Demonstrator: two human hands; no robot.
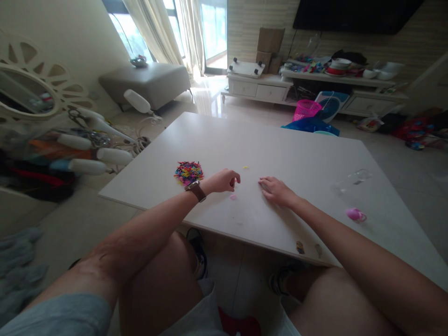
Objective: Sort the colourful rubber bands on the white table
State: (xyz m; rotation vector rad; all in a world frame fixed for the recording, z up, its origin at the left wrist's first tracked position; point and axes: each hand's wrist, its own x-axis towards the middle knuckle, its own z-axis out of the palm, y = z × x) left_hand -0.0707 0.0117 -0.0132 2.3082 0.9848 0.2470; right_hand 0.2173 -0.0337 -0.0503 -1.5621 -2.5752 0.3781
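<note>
I sit at a low white table (297,154). My left hand (224,180), a brown watch on its wrist, hovers with fingers curled just right of a heap of small colourful rubber bands (188,171); whether it pinches a band I cannot tell. A pink band (233,197) lies on the table just below that hand, and a tiny yellow one (245,167) lies a little farther away. My right hand (276,190) rests flat on the tabletop, fingers together, holding nothing.
A clear plastic bag (352,181) and a small pink object (356,214) lie on the table's right side. Left of the table stands a cluttered rack with white handles (87,154). Beyond are a grey ottoman (150,81), a pink basket (306,109) and a low TV cabinet (315,86).
</note>
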